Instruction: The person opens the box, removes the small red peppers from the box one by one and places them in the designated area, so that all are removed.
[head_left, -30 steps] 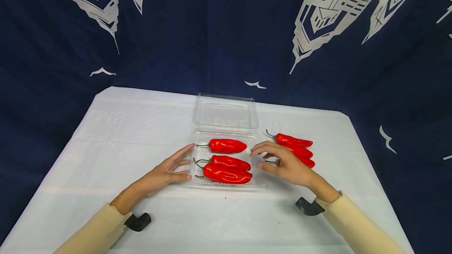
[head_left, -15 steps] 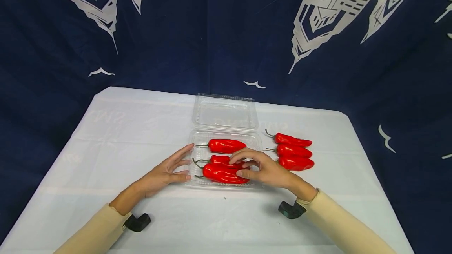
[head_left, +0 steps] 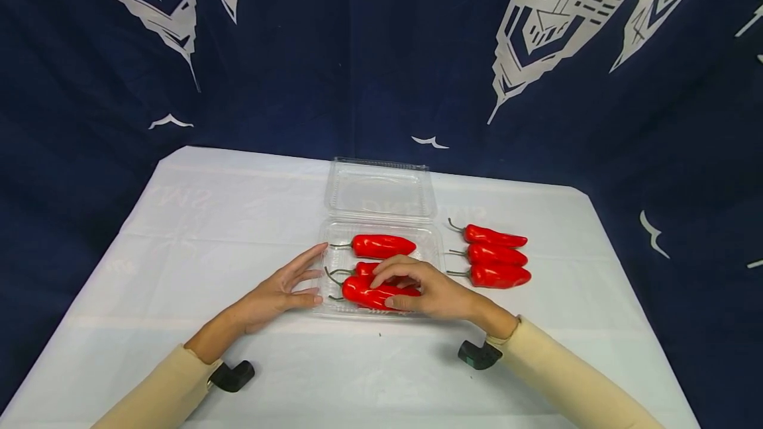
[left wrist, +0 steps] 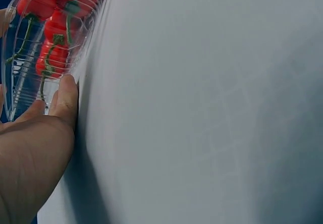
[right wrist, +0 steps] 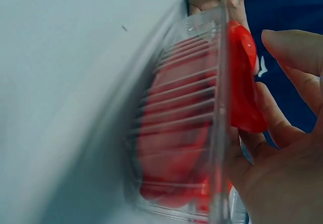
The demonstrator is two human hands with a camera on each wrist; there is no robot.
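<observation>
A clear plastic clamshell box [head_left: 429, 237] stands with its lid folded back. It holds one red chili pepper [head_left: 384, 246] at the back and several piled at the front. My left hand [head_left: 268, 298] rests at the box's left side, fingers spread, near the green stems; the left wrist view has its fingertips by the ribbed wall [left wrist: 78, 52]. Over the front pile reaches my right hand [head_left: 426, 290], straddling the top pepper [head_left: 360, 291]. In the right wrist view its thumb [right wrist: 290, 47] stands apart from that pepper [right wrist: 245, 90], while other fingers lie close against it.
Three more red peppers [head_left: 497, 255] lie in a column on the white tablecloth [head_left: 268, 376], right of the box. The raised lid [head_left: 381, 192] lies flat behind it. Dark blue cloth with white printing [head_left: 357, 71] hangs beyond the table.
My right hand has moved left from beside the three loose peppers to over the front pile in the box. The left hand stays where it was, and the peppers have not visibly moved.
</observation>
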